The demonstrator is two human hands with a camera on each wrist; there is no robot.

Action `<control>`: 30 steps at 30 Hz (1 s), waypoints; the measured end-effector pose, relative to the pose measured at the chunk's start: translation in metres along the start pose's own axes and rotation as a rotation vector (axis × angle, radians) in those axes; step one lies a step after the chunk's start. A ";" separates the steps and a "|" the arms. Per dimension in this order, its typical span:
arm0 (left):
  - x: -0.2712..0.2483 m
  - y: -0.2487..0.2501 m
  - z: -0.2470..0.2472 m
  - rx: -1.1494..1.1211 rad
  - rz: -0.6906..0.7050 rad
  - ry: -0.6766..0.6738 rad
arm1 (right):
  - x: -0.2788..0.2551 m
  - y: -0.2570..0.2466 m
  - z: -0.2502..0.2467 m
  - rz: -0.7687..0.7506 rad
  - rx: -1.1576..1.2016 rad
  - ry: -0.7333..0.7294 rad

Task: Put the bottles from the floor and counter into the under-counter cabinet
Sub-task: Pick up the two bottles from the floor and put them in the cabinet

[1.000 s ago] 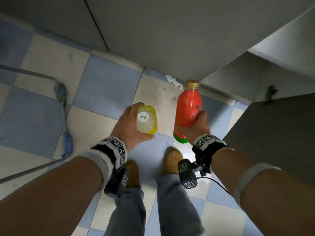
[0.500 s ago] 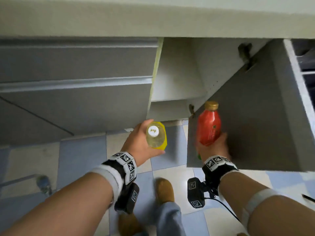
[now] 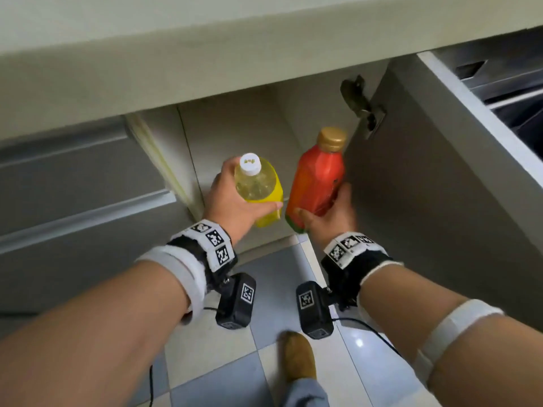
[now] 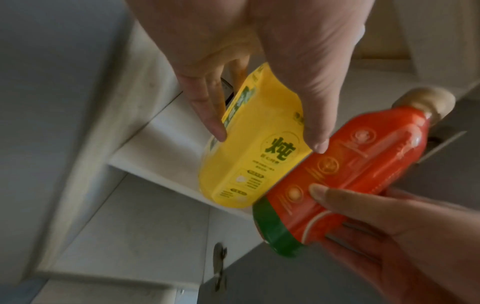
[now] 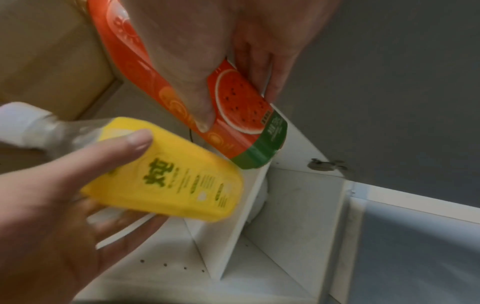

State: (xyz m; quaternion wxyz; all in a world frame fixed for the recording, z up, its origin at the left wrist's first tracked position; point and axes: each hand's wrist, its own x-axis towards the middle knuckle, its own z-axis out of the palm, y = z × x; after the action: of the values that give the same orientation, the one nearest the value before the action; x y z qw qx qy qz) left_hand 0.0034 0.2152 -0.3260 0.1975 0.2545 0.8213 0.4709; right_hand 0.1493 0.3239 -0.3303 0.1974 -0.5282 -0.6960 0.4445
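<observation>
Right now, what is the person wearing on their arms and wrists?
Both forearms are bare. Each wrist carries a black strap bearing white square-patterned marker tags, with a white band beside it. A small black camera box with its own tag hangs under each wrist, trailing a thin black cable. The right forearm has a second white band.

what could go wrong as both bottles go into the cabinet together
1. The yellow-labelled bottle with the white cap in the left hand and the red bottle with the gold cap in the right hand sit very close together; they could knock each other.
2. The red bottle is right beside the open grey cabinet door and its hinge; it might catch there.
3. Both bottles are tilted, so they may topple when set down.
</observation>
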 end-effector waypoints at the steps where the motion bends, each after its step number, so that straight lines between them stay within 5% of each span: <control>1: 0.013 0.000 0.006 0.034 0.005 0.018 | 0.015 0.001 0.010 -0.022 0.024 0.002; 12: 0.117 -0.043 0.056 -0.101 -0.014 0.204 | 0.147 -0.011 0.090 -0.134 -0.049 -0.035; 21: 0.175 -0.050 0.068 -0.087 0.052 0.175 | 0.208 -0.025 0.105 -0.072 -0.072 -0.085; 26: 0.194 -0.046 0.068 -0.007 0.038 0.101 | 0.217 -0.026 0.105 -0.080 -0.091 -0.126; 30: 0.159 -0.046 0.068 0.079 -0.013 0.051 | 0.181 -0.020 0.088 -0.133 -0.154 -0.109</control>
State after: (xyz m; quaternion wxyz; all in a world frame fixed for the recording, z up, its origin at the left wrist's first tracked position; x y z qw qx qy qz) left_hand -0.0946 0.3378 -0.4120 0.1693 0.2448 0.8456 0.4431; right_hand 0.0066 0.4513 -0.3950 0.1471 -0.4693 -0.7714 0.4038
